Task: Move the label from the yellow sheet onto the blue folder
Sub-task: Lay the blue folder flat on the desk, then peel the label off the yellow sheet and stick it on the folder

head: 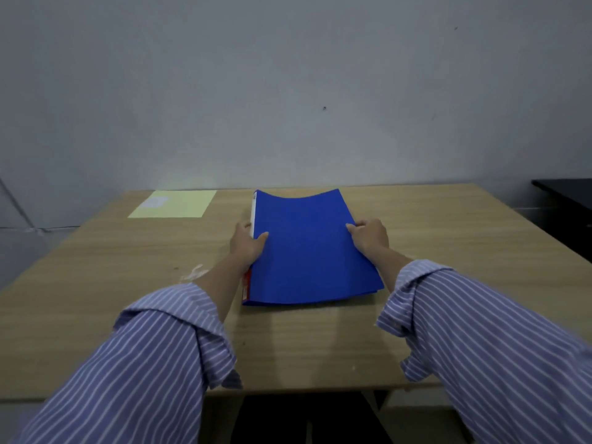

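A blue folder (pixel 307 248) lies in the middle of the wooden table (pixel 448 251), its far end bowed upward. My left hand (pixel 246 241) grips its left, spine edge, thumb on the cover. My right hand (pixel 368 235) grips its right edge. At the far left of the table lies the yellow sheet (pixel 179 205), flat, with a pale white label (pixel 155 201) near its far left corner. Both hands are well away from the sheet.
A grey wall rises right behind the table's far edge. A dark piece of furniture (pixel 563 200) stands at the far right beside the table. A small whitish scuff (pixel 192 272) marks the tabletop by my left wrist.
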